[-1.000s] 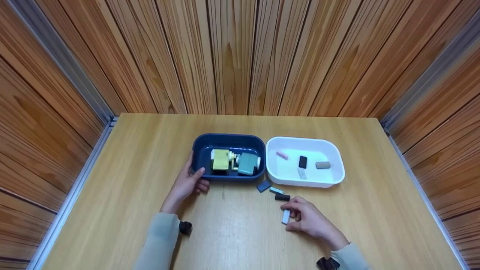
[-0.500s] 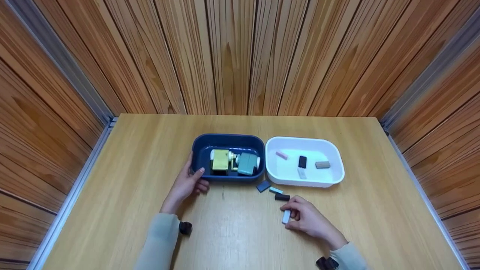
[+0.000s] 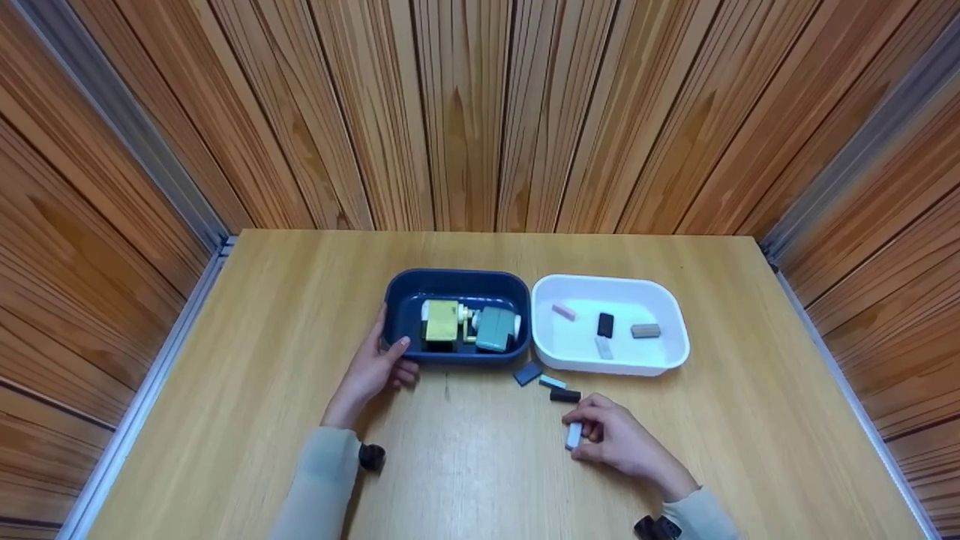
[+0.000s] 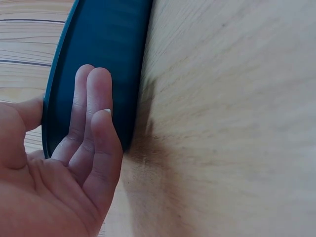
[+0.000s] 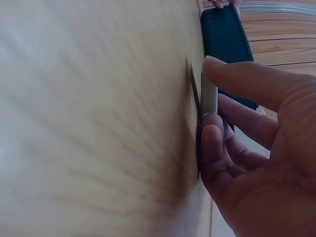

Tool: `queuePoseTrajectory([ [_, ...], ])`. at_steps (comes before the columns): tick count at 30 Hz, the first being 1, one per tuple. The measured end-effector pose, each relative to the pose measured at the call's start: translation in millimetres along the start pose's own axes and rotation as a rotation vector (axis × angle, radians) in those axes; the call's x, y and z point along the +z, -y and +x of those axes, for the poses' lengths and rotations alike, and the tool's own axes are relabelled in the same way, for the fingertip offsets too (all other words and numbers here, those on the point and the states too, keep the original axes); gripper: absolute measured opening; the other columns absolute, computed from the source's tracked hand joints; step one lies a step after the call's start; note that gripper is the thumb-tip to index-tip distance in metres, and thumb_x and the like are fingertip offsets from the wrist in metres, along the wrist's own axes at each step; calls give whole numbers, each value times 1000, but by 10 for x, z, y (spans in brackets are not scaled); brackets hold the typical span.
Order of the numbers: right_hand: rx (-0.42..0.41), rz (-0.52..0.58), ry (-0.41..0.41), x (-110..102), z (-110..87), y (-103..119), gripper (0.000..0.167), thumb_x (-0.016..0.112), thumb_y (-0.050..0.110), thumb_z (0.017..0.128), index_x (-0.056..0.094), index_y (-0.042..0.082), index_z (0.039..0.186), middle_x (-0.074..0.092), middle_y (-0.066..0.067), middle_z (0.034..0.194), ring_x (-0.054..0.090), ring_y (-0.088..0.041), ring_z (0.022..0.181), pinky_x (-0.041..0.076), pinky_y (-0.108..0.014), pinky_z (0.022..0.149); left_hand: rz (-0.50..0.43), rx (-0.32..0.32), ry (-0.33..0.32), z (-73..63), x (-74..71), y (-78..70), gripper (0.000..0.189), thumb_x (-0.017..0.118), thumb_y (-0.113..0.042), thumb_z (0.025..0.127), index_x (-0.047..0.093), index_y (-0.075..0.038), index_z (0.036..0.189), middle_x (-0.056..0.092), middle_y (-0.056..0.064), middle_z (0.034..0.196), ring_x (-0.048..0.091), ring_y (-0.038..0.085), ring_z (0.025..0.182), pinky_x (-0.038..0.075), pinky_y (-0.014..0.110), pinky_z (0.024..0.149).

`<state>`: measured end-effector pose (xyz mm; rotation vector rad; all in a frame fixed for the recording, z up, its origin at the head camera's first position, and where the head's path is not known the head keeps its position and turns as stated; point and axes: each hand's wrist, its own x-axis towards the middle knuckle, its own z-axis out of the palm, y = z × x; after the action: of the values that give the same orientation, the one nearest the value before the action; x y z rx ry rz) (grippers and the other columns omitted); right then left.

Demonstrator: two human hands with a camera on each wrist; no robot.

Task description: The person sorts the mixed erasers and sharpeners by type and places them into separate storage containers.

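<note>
My left hand [image 3: 371, 369] grips the near left corner of a navy tray [image 3: 457, 358], thumb over the rim and fingers against the outer wall [image 4: 121, 44]. Inside that tray lie a yellow boxy object [image 3: 441, 321] and a teal one [image 3: 493, 328], both with white end parts. Over the table at front right, my right hand [image 3: 621, 439] pinches a small pale rectangular block [image 3: 574, 435] between thumb and fingers. Just beyond it lie a black block [image 3: 565, 395], a thin light-blue block [image 3: 553, 382] and a dark blue block [image 3: 528, 373].
A white tray [image 3: 611, 366] stands against the navy tray's right side. It holds a pink block [image 3: 564, 311], a black block [image 3: 606, 325], a grey block [image 3: 646, 331] and a pale one [image 3: 604, 347]. Wood-patterned panels [image 3: 472, 112] rise behind the table.
</note>
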<state>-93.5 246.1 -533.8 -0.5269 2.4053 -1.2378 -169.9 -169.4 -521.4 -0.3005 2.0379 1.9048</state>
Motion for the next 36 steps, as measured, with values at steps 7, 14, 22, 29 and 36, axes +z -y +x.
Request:
queuePoseTrajectory([
  [7, 26, 31, -2, -34, -1, 43, 39, 83, 19, 82, 71, 11, 119, 54, -5, 109, 55, -21, 90, 48, -26, 73, 7, 13, -4, -4, 9, 7, 71, 51, -31, 105, 6, -55, 154, 71, 20, 91, 70, 34, 80, 54, 38, 70],
  [14, -28, 19, -38, -91, -37, 90, 40, 82, 14, 83, 70, 6, 120, 56, -4, 109, 57, -20, 88, 49, -26, 73, 10, 32, -3, -2, 11, 31, 72, 52, -30, 105, 6, -50, 156, 71, 20, 89, 71, 34, 77, 53, 36, 65],
  [22, -14, 19, -51, -154, -70, 125, 41, 81, 17, 83, 69, 7, 121, 56, -5, 112, 58, -22, 91, 51, -27, 75, 10, 26, 13, -7, -7, 25, 71, 50, -31, 106, 5, -52, 156, 71, 20, 93, 71, 35, 82, 53, 36, 68],
  [29, -6, 26, -91, -239, -97, 195, 43, 83, 17, 82, 69, 8, 122, 56, -5, 109, 58, -28, 95, 52, -34, 80, 21, 34, 16, -19, -15, 8, 71, 50, -31, 106, 3, -49, 157, 71, 19, 93, 71, 34, 81, 54, 37, 68],
  [36, 16, -28, -150, -351, -139, 287, 44, 84, 18, 81, 70, 10, 122, 57, 1, 112, 57, -22, 98, 51, -36, 84, 14, 27, 12, -9, -10, 9, 71, 51, -33, 105, 5, -50, 156, 71, 20, 93, 71, 34, 81, 54, 38, 70],
])
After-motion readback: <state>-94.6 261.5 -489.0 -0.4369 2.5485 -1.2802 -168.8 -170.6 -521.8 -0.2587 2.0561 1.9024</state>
